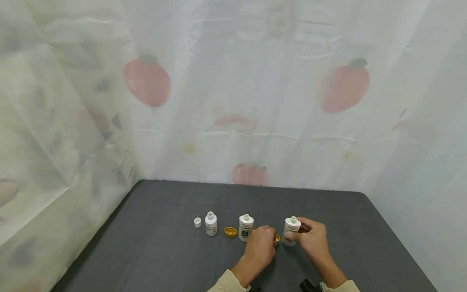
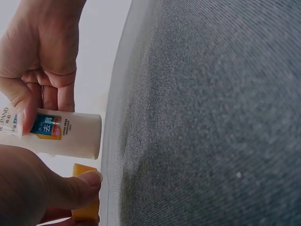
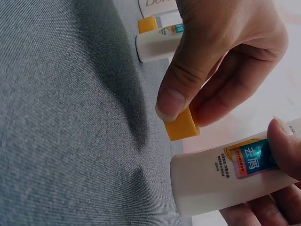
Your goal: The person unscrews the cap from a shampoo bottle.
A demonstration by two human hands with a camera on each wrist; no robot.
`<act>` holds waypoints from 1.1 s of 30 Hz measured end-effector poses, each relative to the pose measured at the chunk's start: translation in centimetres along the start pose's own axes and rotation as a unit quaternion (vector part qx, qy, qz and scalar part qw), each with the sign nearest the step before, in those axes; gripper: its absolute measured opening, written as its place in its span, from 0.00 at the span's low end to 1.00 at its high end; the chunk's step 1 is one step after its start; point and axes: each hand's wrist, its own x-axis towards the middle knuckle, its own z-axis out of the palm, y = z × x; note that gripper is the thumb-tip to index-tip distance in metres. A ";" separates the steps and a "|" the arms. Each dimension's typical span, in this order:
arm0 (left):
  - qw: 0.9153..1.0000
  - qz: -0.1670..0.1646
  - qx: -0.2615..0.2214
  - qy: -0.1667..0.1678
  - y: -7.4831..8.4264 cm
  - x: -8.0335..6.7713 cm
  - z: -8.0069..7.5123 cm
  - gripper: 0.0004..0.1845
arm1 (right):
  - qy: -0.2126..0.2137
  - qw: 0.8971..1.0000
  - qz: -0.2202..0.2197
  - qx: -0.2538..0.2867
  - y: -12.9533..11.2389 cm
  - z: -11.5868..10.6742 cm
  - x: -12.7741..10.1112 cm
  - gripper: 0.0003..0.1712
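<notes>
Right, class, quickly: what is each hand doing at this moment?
Left hand: pinches the yellow cap.
Right hand: grips the white bottle, upright on the table.

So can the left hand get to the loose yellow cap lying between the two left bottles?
Probably yes: the yellow cap lies open on the table, nothing over it. But the left hand already pinches another orange cap.

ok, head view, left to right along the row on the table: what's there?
White cap → small white bottle → loose yellow cap → middle bottle → left hand → right-hand bottle → right hand.
</notes>
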 end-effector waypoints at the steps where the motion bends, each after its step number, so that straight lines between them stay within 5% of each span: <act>1: 1.000 -0.001 -0.001 -0.002 0.0 0.0 0.0 0.10 | 0.000 1.000 0.001 0.000 0.0 0.0 0.0 0.31; 33: 1.000 -0.009 0.001 -0.016 -0.1 0.1 0.3 0.10 | -0.006 1.000 0.016 -0.016 0.4 -0.4 0.0 0.31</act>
